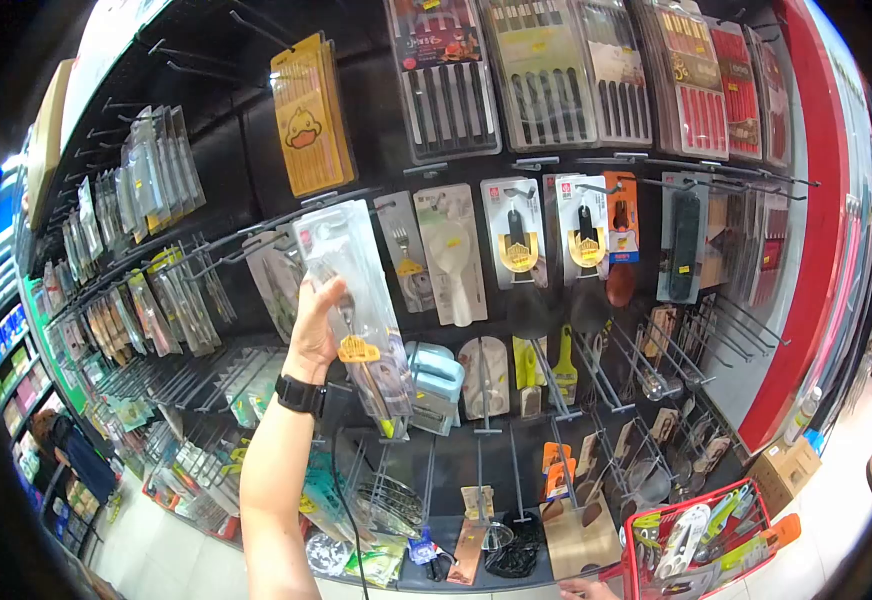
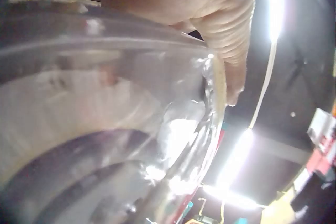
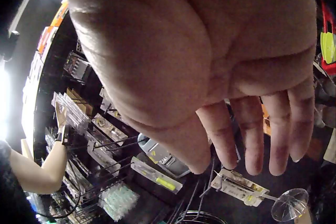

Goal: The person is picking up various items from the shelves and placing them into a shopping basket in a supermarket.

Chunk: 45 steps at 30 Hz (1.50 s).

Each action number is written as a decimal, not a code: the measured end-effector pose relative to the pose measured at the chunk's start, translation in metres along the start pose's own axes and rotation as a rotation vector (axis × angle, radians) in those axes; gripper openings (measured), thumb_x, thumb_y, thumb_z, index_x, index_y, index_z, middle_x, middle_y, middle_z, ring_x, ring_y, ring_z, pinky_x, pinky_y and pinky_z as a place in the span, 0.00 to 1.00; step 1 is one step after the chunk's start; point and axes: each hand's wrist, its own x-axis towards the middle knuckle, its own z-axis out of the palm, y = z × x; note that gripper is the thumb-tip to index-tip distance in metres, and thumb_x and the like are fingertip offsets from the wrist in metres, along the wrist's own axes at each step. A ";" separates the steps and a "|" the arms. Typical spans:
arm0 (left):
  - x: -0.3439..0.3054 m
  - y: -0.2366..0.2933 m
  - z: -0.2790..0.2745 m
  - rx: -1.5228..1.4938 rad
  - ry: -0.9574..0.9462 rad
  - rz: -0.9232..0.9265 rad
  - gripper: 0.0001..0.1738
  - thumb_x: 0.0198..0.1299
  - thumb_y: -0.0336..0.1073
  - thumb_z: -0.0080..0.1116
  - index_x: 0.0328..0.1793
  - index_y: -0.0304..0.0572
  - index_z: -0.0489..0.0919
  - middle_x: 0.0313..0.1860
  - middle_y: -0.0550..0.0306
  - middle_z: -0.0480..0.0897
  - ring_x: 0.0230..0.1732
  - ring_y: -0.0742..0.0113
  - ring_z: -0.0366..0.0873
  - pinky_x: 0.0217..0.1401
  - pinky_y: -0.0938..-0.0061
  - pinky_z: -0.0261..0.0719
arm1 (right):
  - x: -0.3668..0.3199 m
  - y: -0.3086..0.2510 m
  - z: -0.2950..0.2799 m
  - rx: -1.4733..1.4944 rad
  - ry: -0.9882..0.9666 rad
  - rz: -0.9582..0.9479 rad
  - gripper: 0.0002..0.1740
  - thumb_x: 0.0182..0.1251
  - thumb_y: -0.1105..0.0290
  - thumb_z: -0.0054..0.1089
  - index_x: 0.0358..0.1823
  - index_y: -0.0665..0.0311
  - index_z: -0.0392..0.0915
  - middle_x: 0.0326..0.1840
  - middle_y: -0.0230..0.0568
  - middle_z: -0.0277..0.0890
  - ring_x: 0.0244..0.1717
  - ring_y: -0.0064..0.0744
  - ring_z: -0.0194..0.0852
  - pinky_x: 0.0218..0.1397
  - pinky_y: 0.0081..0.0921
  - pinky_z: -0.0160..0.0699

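Observation:
My left hand point(image 1: 318, 322) grips the left edge of clear blister packs point(image 1: 371, 290), with a metal utensil and a gold label showing in the front one. They are raised before the middle hook row. Close up in the left wrist view, the clear plastic point(image 2: 105, 108) fills much of the picture, with the thumb side of the hand point(image 2: 194, 3) at its edge. My right hand point(image 3: 199, 50) hangs low with fingers relaxed and nothing in them. Only a bit of that hand point(image 1: 588, 589) appears at the head view's bottom edge, left of the red basket point(image 1: 632, 560).
Packed utensils hang in rows, including chopstick packs point(image 1: 451, 110) above and a packed spoon point(image 1: 449, 250) behind. Metal hooks point(image 1: 671, 350) jut out toward me. Several utensils lie in the red basket. A cardboard box point(image 1: 786, 470) stands at the right, beside a red shelf end point(image 1: 806, 300).

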 end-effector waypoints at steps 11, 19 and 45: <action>-0.106 0.010 0.079 0.207 -0.224 -0.199 0.46 0.28 0.31 0.76 0.58 0.35 0.64 0.47 0.56 0.75 0.48 0.67 0.74 0.52 0.69 0.73 | 0.018 -0.091 -0.030 0.140 0.216 -0.194 0.23 0.59 0.70 0.60 0.57 0.66 0.70 0.47 0.44 0.78 0.49 0.31 0.77 0.53 0.27 0.74; -0.247 -0.118 0.164 0.075 -0.660 -0.572 0.44 0.26 0.33 0.80 0.53 0.39 0.65 0.48 0.57 0.74 0.50 0.72 0.71 0.54 0.73 0.71 | 0.004 -0.135 -0.048 0.442 0.308 -0.400 0.67 0.36 0.64 0.79 0.72 0.58 0.34 0.69 0.51 0.49 0.69 0.41 0.50 0.68 0.41 0.53; -0.313 -0.225 0.219 0.432 -0.970 -0.553 0.35 0.47 0.36 0.67 0.62 0.37 0.66 0.42 0.53 0.78 0.46 0.63 0.76 0.52 0.71 0.71 | -0.063 0.125 -0.115 0.178 1.535 0.159 0.46 0.35 0.70 0.77 0.56 0.67 0.55 0.51 0.49 0.68 0.52 0.40 0.70 0.55 0.32 0.69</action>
